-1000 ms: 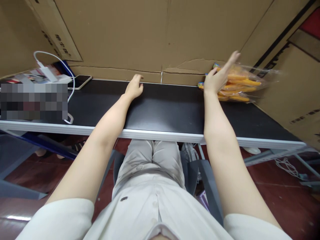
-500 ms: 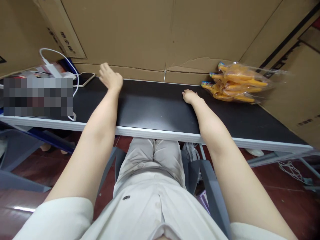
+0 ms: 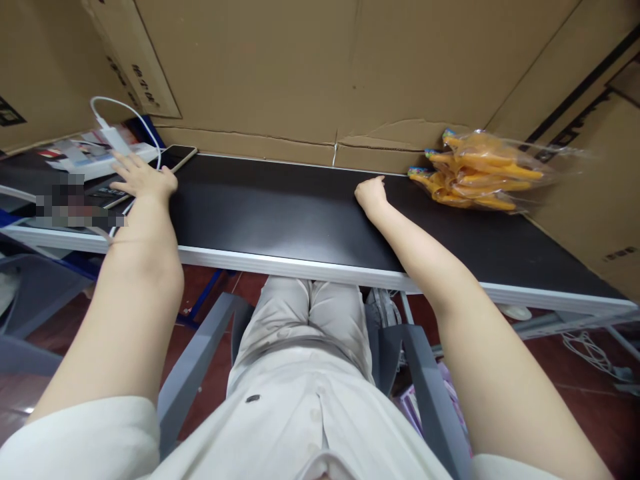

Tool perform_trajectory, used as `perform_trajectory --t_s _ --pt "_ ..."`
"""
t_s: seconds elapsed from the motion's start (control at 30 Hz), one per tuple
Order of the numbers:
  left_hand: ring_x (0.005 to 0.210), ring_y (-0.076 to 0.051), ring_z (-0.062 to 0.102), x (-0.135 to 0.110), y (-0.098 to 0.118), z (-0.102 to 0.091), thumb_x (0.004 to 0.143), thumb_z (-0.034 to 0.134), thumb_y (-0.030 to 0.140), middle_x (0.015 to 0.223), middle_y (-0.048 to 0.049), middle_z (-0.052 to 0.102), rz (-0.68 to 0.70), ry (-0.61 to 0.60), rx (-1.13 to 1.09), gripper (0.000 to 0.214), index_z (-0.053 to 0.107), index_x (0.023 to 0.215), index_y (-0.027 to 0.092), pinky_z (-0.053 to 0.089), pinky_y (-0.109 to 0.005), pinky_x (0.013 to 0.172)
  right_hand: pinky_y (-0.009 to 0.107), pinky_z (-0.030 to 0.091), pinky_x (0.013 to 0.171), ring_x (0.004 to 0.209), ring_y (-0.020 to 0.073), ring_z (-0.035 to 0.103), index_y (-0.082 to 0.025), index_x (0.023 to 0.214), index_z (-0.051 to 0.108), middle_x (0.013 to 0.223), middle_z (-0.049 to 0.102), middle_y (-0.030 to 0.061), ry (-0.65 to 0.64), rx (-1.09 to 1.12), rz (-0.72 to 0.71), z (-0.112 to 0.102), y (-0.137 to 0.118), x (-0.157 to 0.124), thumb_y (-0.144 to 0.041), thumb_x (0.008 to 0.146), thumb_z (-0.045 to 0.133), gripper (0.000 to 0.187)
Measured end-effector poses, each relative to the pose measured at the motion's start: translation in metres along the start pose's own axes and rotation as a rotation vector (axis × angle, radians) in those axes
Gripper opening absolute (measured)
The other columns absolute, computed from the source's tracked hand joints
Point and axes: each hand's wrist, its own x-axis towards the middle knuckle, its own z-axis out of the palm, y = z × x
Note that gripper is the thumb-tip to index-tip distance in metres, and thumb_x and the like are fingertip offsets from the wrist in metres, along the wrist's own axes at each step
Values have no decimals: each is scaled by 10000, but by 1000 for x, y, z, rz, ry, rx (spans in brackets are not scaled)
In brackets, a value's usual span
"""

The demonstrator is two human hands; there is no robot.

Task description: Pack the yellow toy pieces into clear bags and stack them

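My left hand (image 3: 143, 179) is over the left end of the black tabletop (image 3: 280, 207), fingers spread and holding nothing. Its fingertips are close to a flat white box (image 3: 93, 167) and a white plug-like piece (image 3: 115, 140) on a white cable (image 3: 123, 103). Just beyond the thumb lies a phone-like slab (image 3: 181, 157) with a dark face and pale edge. My right hand (image 3: 371, 198) rests on the tabletop right of the middle, its fingers curled in, with nothing seen in them. To its right sits a pile of orange items in clear plastic bags (image 3: 475, 173), untouched.
Tall cardboard panels (image 3: 310, 67) wall in the back and both sides. A pale metal edge (image 3: 295, 265) runs along the table's front. Grey chair arms (image 3: 200, 360) flank my lap. Part of the left tabletop is blurred out. Cables (image 3: 590, 353) lie under the table at right.
My left hand has swung left and nearer, from beside the phone-like slab to over the cable and box. My right hand has shifted slightly left, its fingers more curled.
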Motion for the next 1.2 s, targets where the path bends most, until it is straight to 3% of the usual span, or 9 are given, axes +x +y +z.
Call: perform_trajectory --t_s 0.17,0.3,0.4,0.5,0.6,0.77,0.93,1.07,1.2 --pt "1780 -503 56 -7 -2 -15 573 424 875 1954 -78 42 -13 -52 123 1495 269 1817 62 56 -851 1371 704 289 1377 1577 449 602 94 1465 726 1508 711 347 31 50 -31 0 3 -1 12 1025 355 582" --pt "1780 -444 136 -5 -4 -23 817 299 911 1959 -144 -25 30 -147 365 1337 184 1819 34 238 -773 1398 669 385 1329 1485 443 682 89 1430 749 1474 735 332 30 -135 -103 -1 4 -2 -1 1054 333 568" --pt "1786 -398 157 -10 4 -28 978 246 833 1959 -166 -14 63 -198 452 1158 155 1809 31 251 -699 1417 616 425 1305 1451 452 701 133 1446 724 1490 713 355 12 -200 -121 -4 2 -6 1 1072 328 560" --pt "1792 -351 182 -26 28 -32 1100 225 683 1959 -165 60 231 -215 467 942 211 1798 51 250 -595 1442 591 443 1286 1435 448 711 140 1421 735 1467 724 360 18 -158 -118 -9 2 -11 27 1064 329 552" --pt "1772 -264 260 -47 67 -30 1169 242 501 1924 -192 211 515 -245 442 750 342 1751 38 272 -428 1441 585 482 1235 1396 441 736 124 1367 766 1405 756 357 31 -109 -121 -14 2 -16 55 1042 327 551" --pt "1604 -247 536 -77 141 -3 1122 390 193 1748 -174 563 705 -436 486 566 566 1637 37 378 -351 1374 485 552 1167 1404 404 740 73 1380 779 1418 758 343 59 -15 -112 -17 10 -24 35 1071 302 570" --pt "1458 -315 690 -119 200 36 1104 474 277 1536 -124 757 907 -625 544 509 760 1505 152 538 -362 1229 467 567 1198 1480 397 680 42 1482 727 1505 711 329 53 77 -63 -12 26 -24 -16 1089 316 571" --pt "1485 -293 680 -159 220 61 1116 494 318 1591 -115 727 1002 -750 539 541 716 1578 147 520 -330 1254 444 515 1288 1550 389 624 19 1575 676 1621 647 289 12 176 -78 -4 38 -17 -101 1118 376 560" --pt "1629 -252 547 -181 213 76 1163 358 278 1757 -156 568 1056 -778 458 622 554 1711 57 388 -282 1356 375 417 1381 1631 329 564 2 1667 602 1714 592 233 -44 271 -129 -2 46 -12 -153 1147 421 571"
